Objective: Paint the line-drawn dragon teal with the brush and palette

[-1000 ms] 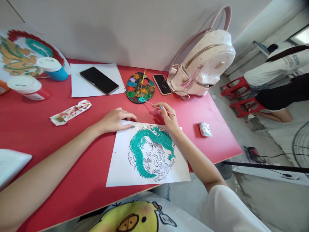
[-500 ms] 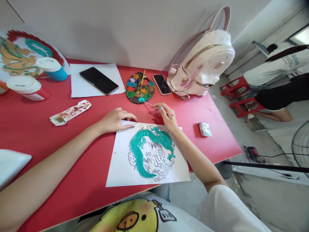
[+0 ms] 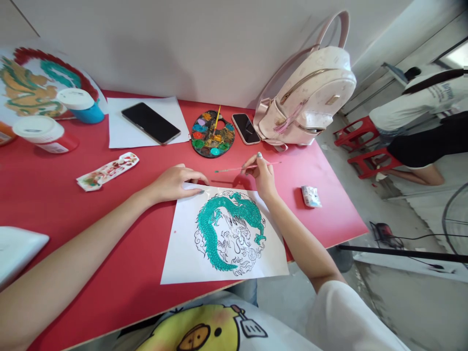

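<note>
In my right hand (image 3: 263, 178) is a thin pink paintbrush (image 3: 234, 168), pinched between thumb and fingers. Its green-tinted tip points left, over the red table just past the paper's upper edge. My left hand (image 3: 181, 183) lies at the upper left corner of the white paper (image 3: 173, 258), thumb on the sheet and fingers stretched out beyond its edge. The paper bears a round line drawing of a dragon (image 3: 212, 239), its body painted teal and its head and the flames uncoloured. Beyond the hands sits a round paint palette (image 3: 199, 151) with several colours and a yellow brush (image 3: 217, 119) across it.
A black phone (image 3: 150, 123) rests on white sheets; a smaller phone (image 3: 245, 128) lies by a pink backpack (image 3: 303, 97). Paint jars (image 3: 40, 131) stand left, near a stained tissue strip (image 3: 107, 171). A small packet (image 3: 311, 196) lies right. Other people (image 3: 413, 112) are at far right.
My right hand has drawn back and to the right from the palette. The brush tip has left the teal paint and now hangs nearer the paper. My left hand stays put.
</note>
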Tool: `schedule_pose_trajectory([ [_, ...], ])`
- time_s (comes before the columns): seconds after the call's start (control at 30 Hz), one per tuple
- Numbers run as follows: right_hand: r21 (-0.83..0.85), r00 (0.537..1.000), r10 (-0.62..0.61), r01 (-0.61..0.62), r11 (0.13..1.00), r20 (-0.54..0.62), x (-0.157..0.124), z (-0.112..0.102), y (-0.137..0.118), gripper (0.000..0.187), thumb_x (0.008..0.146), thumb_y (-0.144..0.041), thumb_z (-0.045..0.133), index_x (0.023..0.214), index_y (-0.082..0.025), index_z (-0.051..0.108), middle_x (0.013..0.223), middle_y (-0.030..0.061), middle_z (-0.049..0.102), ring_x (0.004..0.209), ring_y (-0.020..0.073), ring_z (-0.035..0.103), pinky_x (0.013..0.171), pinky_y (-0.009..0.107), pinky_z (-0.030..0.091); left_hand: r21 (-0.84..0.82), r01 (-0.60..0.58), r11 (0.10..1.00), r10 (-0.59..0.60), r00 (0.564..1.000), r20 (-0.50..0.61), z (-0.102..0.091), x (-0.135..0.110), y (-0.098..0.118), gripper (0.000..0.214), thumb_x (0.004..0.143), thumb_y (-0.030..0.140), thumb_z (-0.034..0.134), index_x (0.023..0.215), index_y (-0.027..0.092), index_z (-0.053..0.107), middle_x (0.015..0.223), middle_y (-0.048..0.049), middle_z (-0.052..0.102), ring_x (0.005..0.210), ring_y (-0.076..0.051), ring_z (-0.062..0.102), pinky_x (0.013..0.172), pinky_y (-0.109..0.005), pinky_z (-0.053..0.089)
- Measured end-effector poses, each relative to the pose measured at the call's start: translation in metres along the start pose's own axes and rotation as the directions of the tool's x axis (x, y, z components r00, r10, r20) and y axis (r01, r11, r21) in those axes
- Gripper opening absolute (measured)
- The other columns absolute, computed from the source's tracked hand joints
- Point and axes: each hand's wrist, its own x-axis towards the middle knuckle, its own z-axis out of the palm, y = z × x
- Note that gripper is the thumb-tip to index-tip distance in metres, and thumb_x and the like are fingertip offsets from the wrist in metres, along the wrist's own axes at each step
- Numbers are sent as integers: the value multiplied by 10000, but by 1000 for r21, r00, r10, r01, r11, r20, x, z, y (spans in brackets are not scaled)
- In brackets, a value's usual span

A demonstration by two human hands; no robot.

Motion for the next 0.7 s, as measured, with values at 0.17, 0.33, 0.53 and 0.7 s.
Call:
schedule_pose_trajectory([
  [0.17, 17, 999, 24, -24, 1000, -28, 1, 0, -1, 717, 997, -820, 394, 633, -243, 616, 553, 23, 601, 515, 162, 584, 562, 331, 506, 1, 14, 1000, -14, 1000, -2, 0, 0, 0, 289, 951, 469, 601, 1116, 287, 754, 1102, 5, 844, 873, -176, 720, 867, -347, 385],
  [0.33, -35, 1000, -1, 1, 999, 17, 0, 0, -5, 773, 1013, -835, 292, 611, -248, 593, 535, 27, 593, 491, 157, 570, 558, 345, 501, 0, 4, 1000, -4, 1000, 0, -1, 1, 2, 285, 950, 471, 593, 1103, 289, 751, 1085, 6, 846, 872, -179, 717, 862, -348, 393],
  [0.53, -39, 999, -34, 35, 999, 26, -2, -1, -11, 672, 987, -806, 478, 622, -247, 553, 575, 4, 583, 495, 134, 548, 525, 319, 482, -14, 56, 998, -57, 996, -62, 0, -1, 3, 291, 955, 433, 556, 1116, 283, 746, 959, -2, 806, 760, -171, 620, 812, -331, 415],
  [0.7, 9, 990, -54, 53, 999, 130, -8, 2, -17, 546, 973, -737, 601, 722, -252, 587, 608, -26, 581, 536, 135, 562, 553, 300, 498, -85, 79, 993, -88, 990, -108, -1, -2, 5, 297, 976, 374, 496, 1117, 257, 728, 804, 6, 679, 735, -169, 576, 830, -327, 433],
])
